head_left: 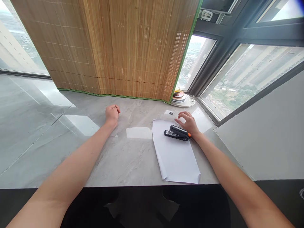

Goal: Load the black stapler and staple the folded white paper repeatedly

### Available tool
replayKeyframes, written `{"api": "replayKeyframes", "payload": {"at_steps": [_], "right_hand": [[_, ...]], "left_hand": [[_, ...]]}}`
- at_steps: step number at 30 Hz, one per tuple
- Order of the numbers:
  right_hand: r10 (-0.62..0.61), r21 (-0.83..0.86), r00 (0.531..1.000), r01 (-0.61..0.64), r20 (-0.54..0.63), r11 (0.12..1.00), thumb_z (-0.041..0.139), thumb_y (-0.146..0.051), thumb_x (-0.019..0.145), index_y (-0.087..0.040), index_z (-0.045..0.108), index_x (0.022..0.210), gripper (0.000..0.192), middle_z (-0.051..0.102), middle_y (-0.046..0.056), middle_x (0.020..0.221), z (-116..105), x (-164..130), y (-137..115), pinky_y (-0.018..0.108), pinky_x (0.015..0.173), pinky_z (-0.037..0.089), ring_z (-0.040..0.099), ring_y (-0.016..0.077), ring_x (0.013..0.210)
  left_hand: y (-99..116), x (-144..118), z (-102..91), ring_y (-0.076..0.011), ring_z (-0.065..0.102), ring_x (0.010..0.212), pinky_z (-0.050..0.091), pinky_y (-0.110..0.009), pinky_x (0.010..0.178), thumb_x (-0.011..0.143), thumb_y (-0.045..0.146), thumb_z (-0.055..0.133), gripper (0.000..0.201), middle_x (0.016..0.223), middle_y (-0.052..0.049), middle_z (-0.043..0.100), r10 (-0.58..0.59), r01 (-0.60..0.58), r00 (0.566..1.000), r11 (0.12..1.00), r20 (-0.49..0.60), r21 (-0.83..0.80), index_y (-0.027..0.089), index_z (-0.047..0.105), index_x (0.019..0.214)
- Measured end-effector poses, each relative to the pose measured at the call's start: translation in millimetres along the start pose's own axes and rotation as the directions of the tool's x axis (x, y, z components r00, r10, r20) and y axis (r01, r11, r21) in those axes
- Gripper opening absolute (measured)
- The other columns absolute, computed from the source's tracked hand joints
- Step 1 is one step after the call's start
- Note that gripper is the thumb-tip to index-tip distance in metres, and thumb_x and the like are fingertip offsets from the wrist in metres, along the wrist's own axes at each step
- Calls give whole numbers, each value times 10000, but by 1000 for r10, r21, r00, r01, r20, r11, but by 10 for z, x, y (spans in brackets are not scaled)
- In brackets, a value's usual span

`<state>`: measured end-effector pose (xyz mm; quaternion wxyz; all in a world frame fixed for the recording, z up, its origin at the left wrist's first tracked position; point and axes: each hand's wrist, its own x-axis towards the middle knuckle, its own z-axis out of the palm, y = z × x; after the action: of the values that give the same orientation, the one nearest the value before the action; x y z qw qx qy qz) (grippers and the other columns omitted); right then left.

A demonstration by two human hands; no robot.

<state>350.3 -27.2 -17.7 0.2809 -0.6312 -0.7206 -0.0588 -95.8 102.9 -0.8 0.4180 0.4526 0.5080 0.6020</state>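
Nearest the camera, two bare forearms reach out over the dark front edge of a grey marble-look counter. A stack of white paper lies on the counter right of centre, its near corner just short of the counter's edge and its far end running under the right hand.

On the far half of the paper rests a black stapler with an orange tip at its right end, lying flat and pointing left. The right hand is just behind and beside it, fingers loosely spread and curved downward, the palm close to the orange end. The fingers are open rather than wrapped around anything; whether the palm actually touches the stapler cannot be told.

The left hand lies well apart to the left, curled into a loose fist on the bare counter, holding nothing visible.

Just beyond the right hand's fingertips sits a small clear packet with a dark bit inside. Farther back, in the corner by the window, stands a pile of plates. Behind everything hangs a bamboo blind with a green edge, its bottom resting on the counter, and dark-framed windows run along the right.
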Motion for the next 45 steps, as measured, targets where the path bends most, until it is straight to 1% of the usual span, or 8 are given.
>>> {"api": "replayKeyframes", "payload": {"at_steps": [6, 16, 23, 29, 34, 40, 42, 45], "right_hand": [[36, -61, 930, -14, 367, 998, 443, -692, 1053, -193, 433, 1684, 805, 336, 181, 1796, 241, 203, 43, 583, 1352, 309, 294, 376, 1683], [51, -144, 880, 20, 471, 989, 314, -551, 1119, -151, 324, 1741, 739, 250, 186, 1824, 325, 300, -195, 623, 1375, 189, 232, 323, 1709], [49, -138, 916, 7, 398, 990, 378, -403, 1145, -165, 422, 1685, 592, 328, 179, 1797, 854, 665, -1402, 766, 1330, 142, 284, 365, 1688], [-196, 27, 910, 200, 365, 979, 426, -291, 1153, -130, 475, 1635, 510, 400, 159, 1767, 1421, 1034, -2528, 732, 1340, 129, 335, 336, 1664], [-222, 49, 898, 220, 381, 974, 446, -331, 1163, -175, 499, 1621, 487, 422, 90, 1766, 1608, 1207, -2977, 674, 1325, 240, 364, 325, 1637], [-188, 32, 933, 187, 308, 982, 348, -176, 1113, -232, 558, 1585, 519, 589, 63, 1644, 1240, 1195, -2736, 401, 1169, 448, 558, 241, 1446], [-79, -29, 951, 92, 299, 995, 382, -146, 1050, -201, 751, 1278, 437, 787, 102, 1270, 991, 1072, -2372, 336, 906, 502, 697, 256, 1098], [123, -193, 940, -63, 318, 979, 500, -190, 957, -188, 764, 860, 281, 756, 124, 860, 611, 776, -1663, 336, 694, 391, 644, 259, 780]], "left_hand": [[21, 14, -39, -92, 361, 480, 242, -223, 438, 521, 115, 489, 80, 594, -13, 479, -34, 36, 999, 998, 26, -54, 192, 492, 541], [134, 147, -140, -72, 298, 455, 183, -207, 419, 578, 80, 540, 164, 552, 21, 365, -105, 118, 992, 970, 70, -214, 191, 424, 542], [395, 408, -721, -94, 187, 477, 185, -229, 441, 769, 43, 515, 376, 539, 44, 187, -7, 127, 982, 763, 188, -634, 208, 230, 587], [400, 453, -1354, -129, 52, 489, 187, -238, 418, 914, 143, 519, 495, 575, 29, 14, 220, -229, 970, 656, -109, -719, 179, 114, 632], [358, 498, -1439, -135, 31, 501, 168, -245, 402, 908, 156, 557, 520, 597, 19, -28, 278, -350, 935, 636, -219, -688, 171, 123, 622], [351, 526, -1376, -120, 82, 462, 222, -226, 403, 897, 146, 556, 519, 550, 29, 23, 238, -270, 960, 644, -147, -716, 178, 128, 605], [357, 528, -1353, -122, 99, 448, 216, -224, 388, 889, 155, 547, 504, 532, 26, 29, 213, -254, 965, 644, -150, -721, 183, 131, 604], [360, 527, -1316, -124, 141, 445, 231, -220, 389, 908, 180, 528, 475, 517, 26, 76, 177, -228, 973, 689, -145, -687, 186, 156, 613]]}}
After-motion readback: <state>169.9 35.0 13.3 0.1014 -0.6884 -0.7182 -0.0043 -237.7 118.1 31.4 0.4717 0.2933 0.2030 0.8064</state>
